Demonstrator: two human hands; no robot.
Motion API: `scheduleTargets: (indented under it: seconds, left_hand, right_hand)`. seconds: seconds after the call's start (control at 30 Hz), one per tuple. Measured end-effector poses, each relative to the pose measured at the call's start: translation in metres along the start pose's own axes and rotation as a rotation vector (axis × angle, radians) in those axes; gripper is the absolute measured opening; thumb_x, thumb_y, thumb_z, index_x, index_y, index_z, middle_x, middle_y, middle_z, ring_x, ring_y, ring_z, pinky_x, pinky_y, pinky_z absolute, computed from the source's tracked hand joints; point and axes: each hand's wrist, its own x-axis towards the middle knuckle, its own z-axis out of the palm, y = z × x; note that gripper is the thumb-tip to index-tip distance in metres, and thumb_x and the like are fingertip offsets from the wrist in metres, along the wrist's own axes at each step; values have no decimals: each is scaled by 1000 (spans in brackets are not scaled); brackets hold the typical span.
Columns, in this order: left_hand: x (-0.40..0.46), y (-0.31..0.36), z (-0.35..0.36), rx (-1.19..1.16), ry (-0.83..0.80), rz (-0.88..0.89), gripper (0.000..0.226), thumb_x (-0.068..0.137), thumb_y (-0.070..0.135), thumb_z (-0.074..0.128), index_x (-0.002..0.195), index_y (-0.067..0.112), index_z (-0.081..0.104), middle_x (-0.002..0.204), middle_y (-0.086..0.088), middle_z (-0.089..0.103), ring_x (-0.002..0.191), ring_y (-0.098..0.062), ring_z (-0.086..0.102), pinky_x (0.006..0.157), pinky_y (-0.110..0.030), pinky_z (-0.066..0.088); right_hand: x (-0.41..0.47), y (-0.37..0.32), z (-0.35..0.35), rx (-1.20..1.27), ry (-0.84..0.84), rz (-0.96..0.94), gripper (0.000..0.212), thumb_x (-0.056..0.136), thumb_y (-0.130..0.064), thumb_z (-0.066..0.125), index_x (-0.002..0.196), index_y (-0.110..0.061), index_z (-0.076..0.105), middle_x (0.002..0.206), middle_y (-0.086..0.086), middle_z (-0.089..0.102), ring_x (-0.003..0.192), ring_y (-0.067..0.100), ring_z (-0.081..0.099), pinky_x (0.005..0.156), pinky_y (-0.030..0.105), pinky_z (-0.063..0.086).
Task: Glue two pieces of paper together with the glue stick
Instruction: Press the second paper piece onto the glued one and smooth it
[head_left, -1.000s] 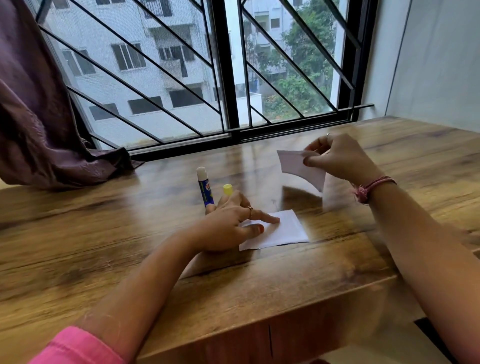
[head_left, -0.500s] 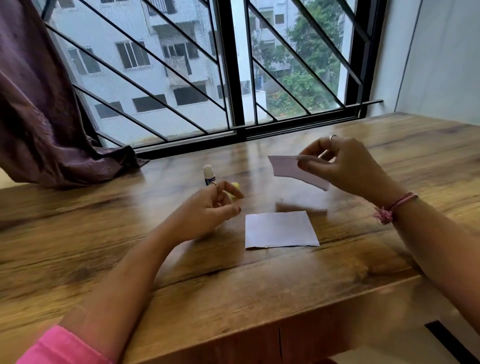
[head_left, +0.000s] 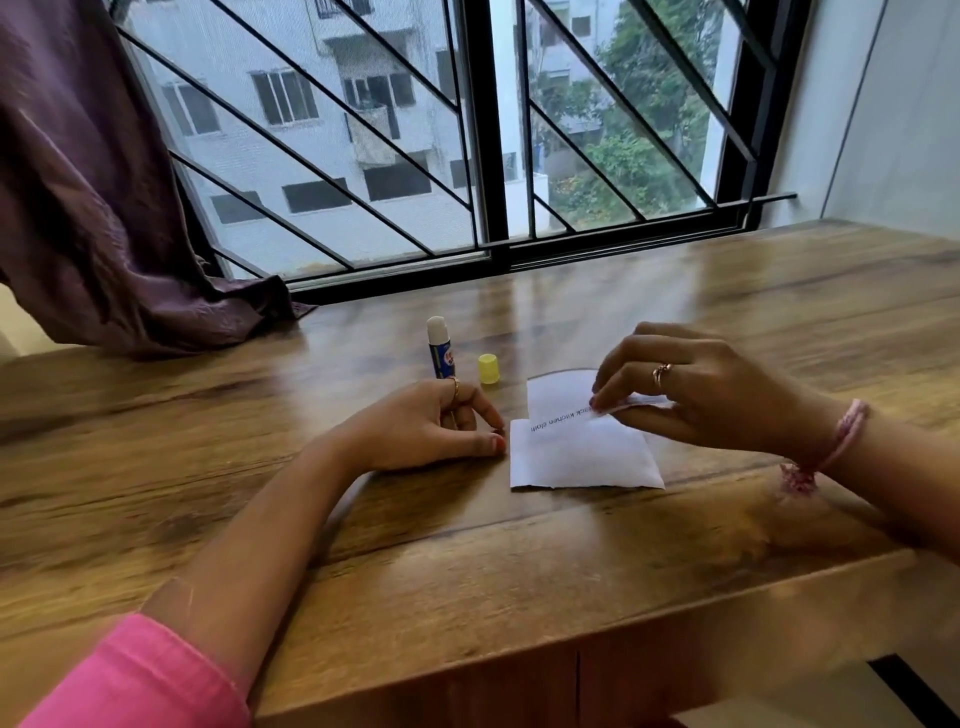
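- Because the right hand (head_left: 696, 389) covers the right end of the upper paper (head_left: 558, 397), I can't make out how far that sheet runs beneath the fingers; its printed line reads upside down from here, and only part of it is legible.
- The base of the glue stick (head_left: 440, 349) is hidden behind the left hand (head_left: 431, 426), and its label is too blurred to read.
- The glue stick stands upright on the table (head_left: 467, 571), uncapped, white tip up; the yellow cap (head_left: 489, 369) sits just beside it, apart from it.
- The lower paper (head_left: 582, 457) lies flat near the table's front edge, long side running left to right, front edge ragged.
- The upper paper overlaps the lower one's far edge, pinched between the right thumb and fingertips.
- The left hand rests on the table, loosely curled and holding nothing, fingertips just beside the lower paper's left edge.
- Half a second ago the right hand held its sheet in the air above the table; now it has come down onto the lower one, and the left hand has dropped from near the cap to the wood.
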Motion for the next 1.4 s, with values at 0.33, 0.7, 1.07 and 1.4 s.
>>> scheduleTargets:
  seconds: [0.33, 0.7, 1.07, 1.4]
  left_hand:
    - [0, -1, -1, -17, -25, -9, 24, 80, 37, 74, 100, 26, 69, 78, 0, 59, 67, -8, 51, 64, -26, 42]
    - [-1, 0, -2, -12, -26, -25, 25, 81, 37, 73, 103, 26, 67, 73, 5, 56, 63, -4, 51, 61, -19, 41]
    - [-3, 2, -4, -51, -44, -60, 27, 81, 36, 73, 104, 25, 67, 77, 2, 59, 69, -9, 53, 66, -24, 43]
    - [7, 4, 8, 204, 558, 337, 36, 77, 20, 78, 109, 27, 65, 92, 11, 54, 62, -21, 53, 56, -9, 41]
  right_hand:
    - [1, 4, 10, 124, 96, 154, 13, 87, -18, 64, 90, -8, 72, 86, 4, 67, 76, 11, 60, 73, 13, 46]
    - [11, 29, -4, 392, 240, 706, 13, 79, -21, 73, 91, -18, 69, 79, -8, 67, 71, 5, 61, 60, 11, 47]
    - [36, 51, -2, 1256, -176, 1127, 48, 67, -10, 69, 115, -8, 61, 100, 9, 70, 74, 14, 70, 55, 24, 58]
    - [30, 32, 12, 1403, -266, 1175, 44, 74, -6, 65, 117, -5, 62, 98, 14, 70, 62, 12, 69, 46, 18, 54]
